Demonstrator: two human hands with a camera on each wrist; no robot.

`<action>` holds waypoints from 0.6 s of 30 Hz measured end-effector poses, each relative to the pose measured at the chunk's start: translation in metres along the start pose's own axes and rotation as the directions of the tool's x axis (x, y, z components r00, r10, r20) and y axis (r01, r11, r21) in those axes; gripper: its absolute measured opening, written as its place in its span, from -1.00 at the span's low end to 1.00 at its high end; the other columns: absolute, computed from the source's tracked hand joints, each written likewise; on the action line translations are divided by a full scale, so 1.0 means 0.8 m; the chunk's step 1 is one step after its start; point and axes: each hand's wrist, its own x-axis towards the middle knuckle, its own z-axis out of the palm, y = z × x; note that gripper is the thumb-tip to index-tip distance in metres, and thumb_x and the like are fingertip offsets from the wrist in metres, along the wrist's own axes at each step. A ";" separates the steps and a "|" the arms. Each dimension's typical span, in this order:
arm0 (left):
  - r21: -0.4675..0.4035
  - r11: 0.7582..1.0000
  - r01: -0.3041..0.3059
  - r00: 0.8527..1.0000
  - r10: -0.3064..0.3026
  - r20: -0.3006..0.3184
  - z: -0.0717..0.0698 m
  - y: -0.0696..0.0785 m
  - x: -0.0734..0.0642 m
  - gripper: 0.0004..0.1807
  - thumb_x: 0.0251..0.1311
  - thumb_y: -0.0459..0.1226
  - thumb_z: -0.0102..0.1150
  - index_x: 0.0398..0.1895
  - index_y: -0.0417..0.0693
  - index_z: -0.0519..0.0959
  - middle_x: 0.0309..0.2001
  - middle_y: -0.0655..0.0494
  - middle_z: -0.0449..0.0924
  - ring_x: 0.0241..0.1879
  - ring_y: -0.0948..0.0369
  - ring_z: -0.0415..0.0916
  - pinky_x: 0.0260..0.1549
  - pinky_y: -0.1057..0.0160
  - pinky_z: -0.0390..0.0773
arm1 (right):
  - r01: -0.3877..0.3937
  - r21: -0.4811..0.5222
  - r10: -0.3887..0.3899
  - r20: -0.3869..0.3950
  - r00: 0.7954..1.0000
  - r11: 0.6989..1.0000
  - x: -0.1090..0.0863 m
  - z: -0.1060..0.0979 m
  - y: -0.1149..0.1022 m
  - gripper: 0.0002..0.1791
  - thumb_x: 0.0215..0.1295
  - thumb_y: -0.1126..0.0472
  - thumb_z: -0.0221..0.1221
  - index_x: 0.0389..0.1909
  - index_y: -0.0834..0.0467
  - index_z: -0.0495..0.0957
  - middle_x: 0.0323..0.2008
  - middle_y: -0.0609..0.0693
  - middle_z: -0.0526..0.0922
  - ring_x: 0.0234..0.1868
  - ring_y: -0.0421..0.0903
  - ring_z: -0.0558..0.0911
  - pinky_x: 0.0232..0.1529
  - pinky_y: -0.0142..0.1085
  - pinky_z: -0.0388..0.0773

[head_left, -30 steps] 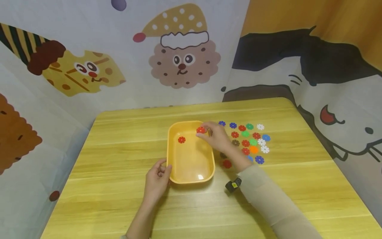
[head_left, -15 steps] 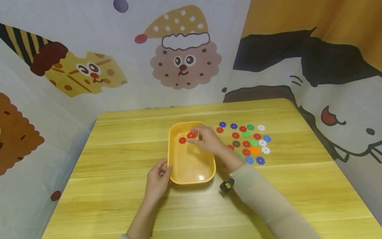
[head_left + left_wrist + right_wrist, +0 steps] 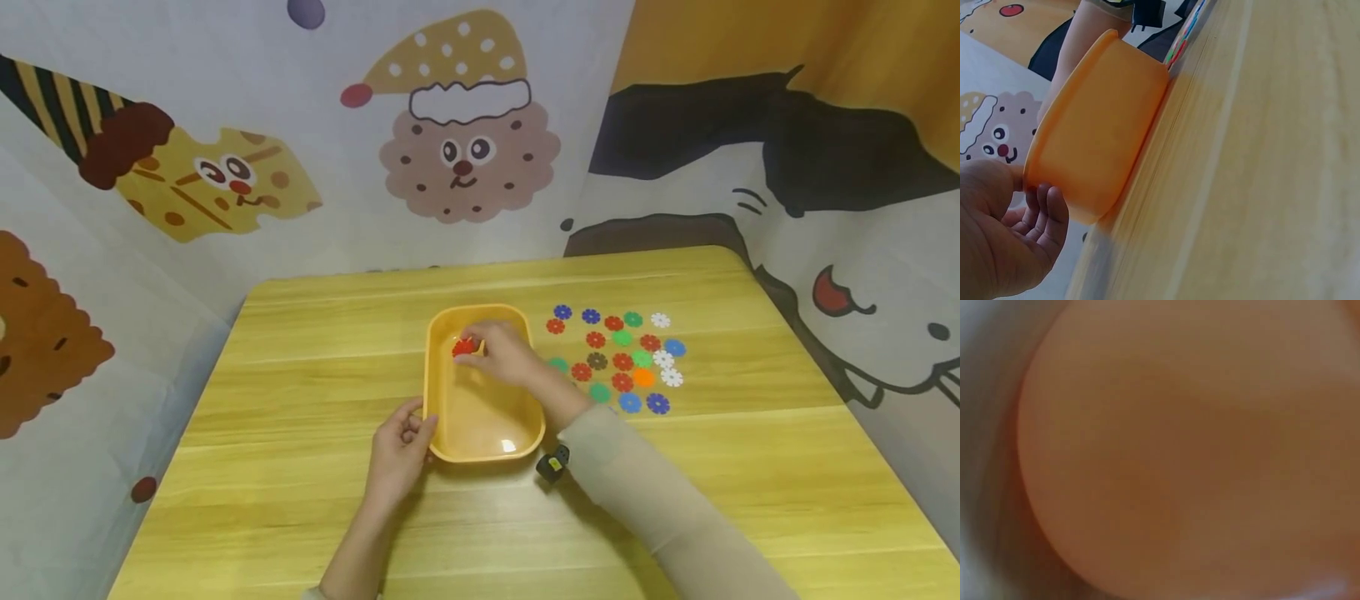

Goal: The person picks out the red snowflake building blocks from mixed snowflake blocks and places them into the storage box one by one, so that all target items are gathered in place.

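A yellow-orange plastic tray (image 3: 486,417) stands on the wooden table. My left hand (image 3: 400,450) holds its near left rim, thumb at the top edge and curled fingers against the outer wall, as the left wrist view also shows. Over the far left part of the tray, my right hand (image 3: 504,353) pinches a red flower-shaped plastic disc (image 3: 463,346) between thumb and fingers. The disc that lay in the tray is overlapped by it and by the fingertips. The right wrist view is a blurred close-up of a smooth orange-brown surface.
Right of the tray, several flower-shaped discs lie flat in loose rows, among them a white disc (image 3: 672,377), an orange disc (image 3: 642,377) and a blue disc (image 3: 630,402). A black wrist camera (image 3: 552,464) hangs by the right sleeve. A cartoon-printed cloth (image 3: 337,242) stands behind the table.
My right hand has moved left and slightly nearer with the red disc, from the tray's far right side to the disc lying at its left. The left hand keeps its hold.
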 end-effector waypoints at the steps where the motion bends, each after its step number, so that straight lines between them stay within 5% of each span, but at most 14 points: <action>1: -0.005 1.000 -0.001 1.000 0.001 0.002 0.000 0.000 0.000 -0.55 0.38 -0.33 0.24 0.28 -0.30 0.48 -0.40 -0.12 0.55 -0.61 0.17 0.51 -0.65 0.29 0.64 | -0.012 -0.006 0.012 0.006 1.000 1.000 0.001 0.002 0.000 -0.59 0.29 0.05 0.39 0.03 0.23 0.65 -0.24 0.02 0.69 -0.41 -0.17 0.57 -0.35 -0.36 0.59; 12: 0.009 1.000 -0.011 1.000 0.011 0.013 0.000 0.000 0.002 -0.57 0.38 -0.36 0.23 0.26 -0.31 0.49 -0.42 -0.13 0.54 -0.63 0.21 0.49 -0.65 0.32 0.62 | -0.119 -0.145 0.140 0.149 0.979 0.982 0.006 0.018 0.003 -0.74 0.25 -0.03 0.41 -0.28 0.04 0.62 -0.53 -0.14 0.57 -0.50 -0.17 0.51 -0.44 -0.35 0.51; 18: 0.017 1.000 0.000 1.000 0.000 0.011 -0.001 0.000 0.003 -0.57 0.38 -0.36 0.23 0.26 -0.32 0.48 -0.43 -0.11 0.54 -0.63 0.20 0.49 -0.66 0.33 0.61 | -0.136 -0.114 0.158 0.212 0.964 0.984 0.006 0.021 0.002 -0.66 0.24 0.09 0.43 -0.05 0.15 0.66 -0.48 -0.13 0.61 -0.47 -0.18 0.56 -0.38 -0.36 0.57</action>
